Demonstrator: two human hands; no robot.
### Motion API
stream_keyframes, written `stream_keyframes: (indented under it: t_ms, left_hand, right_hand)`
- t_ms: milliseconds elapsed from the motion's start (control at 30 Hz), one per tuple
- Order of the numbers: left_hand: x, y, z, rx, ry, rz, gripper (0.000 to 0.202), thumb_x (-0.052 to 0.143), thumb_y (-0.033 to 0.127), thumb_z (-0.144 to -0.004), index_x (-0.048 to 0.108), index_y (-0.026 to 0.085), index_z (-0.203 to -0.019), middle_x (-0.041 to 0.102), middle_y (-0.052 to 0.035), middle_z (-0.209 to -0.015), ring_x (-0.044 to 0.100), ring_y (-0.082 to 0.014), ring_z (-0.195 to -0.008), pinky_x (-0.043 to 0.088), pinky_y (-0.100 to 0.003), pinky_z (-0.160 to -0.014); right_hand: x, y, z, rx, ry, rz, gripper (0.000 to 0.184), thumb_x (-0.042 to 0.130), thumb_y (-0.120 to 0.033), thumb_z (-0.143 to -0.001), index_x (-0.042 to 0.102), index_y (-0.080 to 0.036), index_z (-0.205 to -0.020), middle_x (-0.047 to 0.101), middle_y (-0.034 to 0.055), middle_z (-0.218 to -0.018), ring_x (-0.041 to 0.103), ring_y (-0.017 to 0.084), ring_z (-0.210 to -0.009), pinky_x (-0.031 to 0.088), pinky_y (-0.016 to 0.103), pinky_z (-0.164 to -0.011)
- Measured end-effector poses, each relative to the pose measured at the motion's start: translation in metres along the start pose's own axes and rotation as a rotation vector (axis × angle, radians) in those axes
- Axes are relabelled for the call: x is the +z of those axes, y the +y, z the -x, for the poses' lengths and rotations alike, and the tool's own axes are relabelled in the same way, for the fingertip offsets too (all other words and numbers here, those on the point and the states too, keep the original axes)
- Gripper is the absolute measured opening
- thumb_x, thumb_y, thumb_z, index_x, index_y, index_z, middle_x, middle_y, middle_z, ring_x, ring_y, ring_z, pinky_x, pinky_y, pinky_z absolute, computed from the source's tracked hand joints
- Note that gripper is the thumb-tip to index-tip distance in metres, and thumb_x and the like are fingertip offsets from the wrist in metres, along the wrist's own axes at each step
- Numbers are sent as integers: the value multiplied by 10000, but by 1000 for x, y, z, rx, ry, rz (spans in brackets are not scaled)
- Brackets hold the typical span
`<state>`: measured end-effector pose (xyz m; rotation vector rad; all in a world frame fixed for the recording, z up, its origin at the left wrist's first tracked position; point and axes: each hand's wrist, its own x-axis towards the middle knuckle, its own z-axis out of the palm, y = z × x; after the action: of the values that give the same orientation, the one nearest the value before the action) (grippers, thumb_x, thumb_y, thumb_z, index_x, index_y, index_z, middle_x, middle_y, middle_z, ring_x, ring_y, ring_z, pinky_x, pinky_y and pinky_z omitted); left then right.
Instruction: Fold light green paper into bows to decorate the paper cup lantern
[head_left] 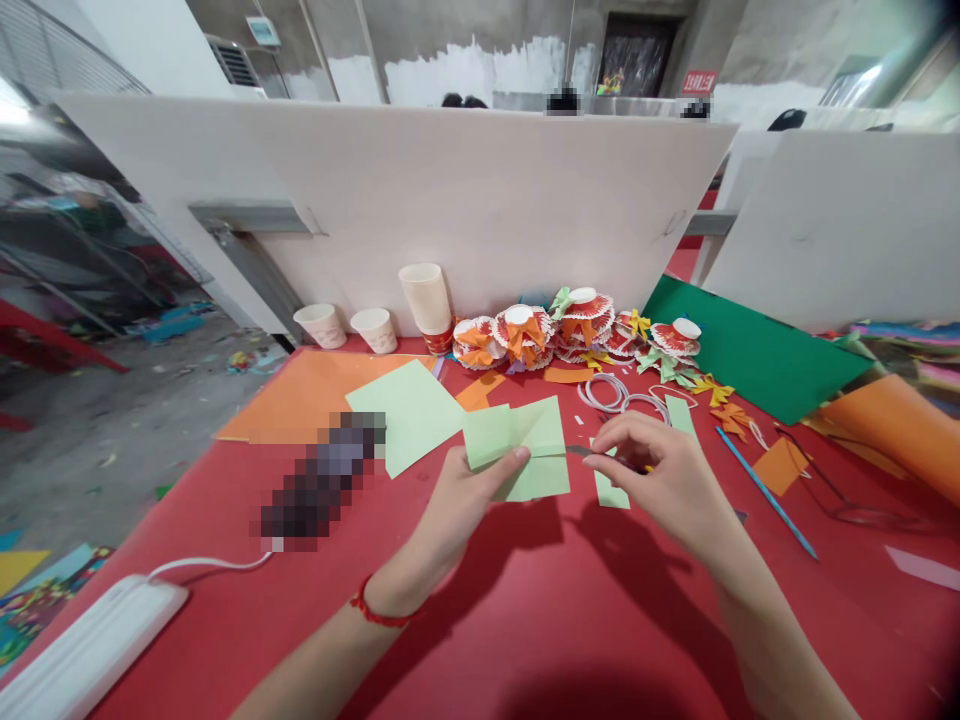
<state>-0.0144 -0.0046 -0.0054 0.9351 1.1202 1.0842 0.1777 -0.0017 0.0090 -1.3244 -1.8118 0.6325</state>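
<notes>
My left hand (472,490) is closed on a light green sheet of paper (544,425), thumb on top, above the red table. A crease or slit runs across the sheet towards its right edge. My right hand (660,470) pinches a thin dark metal blade (577,450), its tip at that edge. A bit of black and yellow shows under the right palm; whether this is scissors or a knife is hidden. Another light green sheet (416,415) lies behind my left hand, and a green paper strip (611,488) lies beneath the right fingers.
Paper cups (375,330) and decorated red and white cup crafts (525,335) line the white partition (465,200). Coiled white cord (607,393), a blue pencil (765,490), glasses (862,512) and orange paper (780,465) lie right. A white power bank (97,650) sits left, cabled to a blurred object.
</notes>
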Motion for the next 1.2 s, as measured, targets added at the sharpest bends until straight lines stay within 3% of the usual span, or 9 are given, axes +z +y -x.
stream_keyframes:
  t_ms: [300,600,800,1200]
  left_hand:
    - [1,-2,-3,24,47,-84,258,751,380,-694,748,163,-833,758,-54,-885,650,-181,-766,497,-247,-682]
    - [1,-2,0,0,-55,-32,256,741,368,-715,753,152,-852,752,-50,-795,656,-182,-738,505,-257,-672]
    - [-2,-1,-1,-6,-51,-29,225,728,361,-732,744,164,-842,757,-49,-821,671,-194,-762,516,-258,-667]
    - [1,-3,2,5,-99,-63,309,715,377,-737,738,146,-941,760,-81,-878,673,-229,-822,516,-297,-729]
  right_hand:
    - [-2,4,0,-2,58,40,119,655,-219,-784,585,-200,-690,637,19,-732,513,128,-567,401,265,-505]
    - [8,-3,2,-58,-74,-31,116,651,-184,-807,608,-202,-701,654,13,-764,566,143,-653,413,258,-553]
    - [6,1,1,-42,-16,-23,112,656,-214,-806,591,-205,-714,641,18,-764,556,149,-645,418,271,-555]
    - [13,-7,1,-27,-85,-24,173,646,-144,-775,544,-201,-648,599,-2,-704,513,133,-611,373,260,-535]
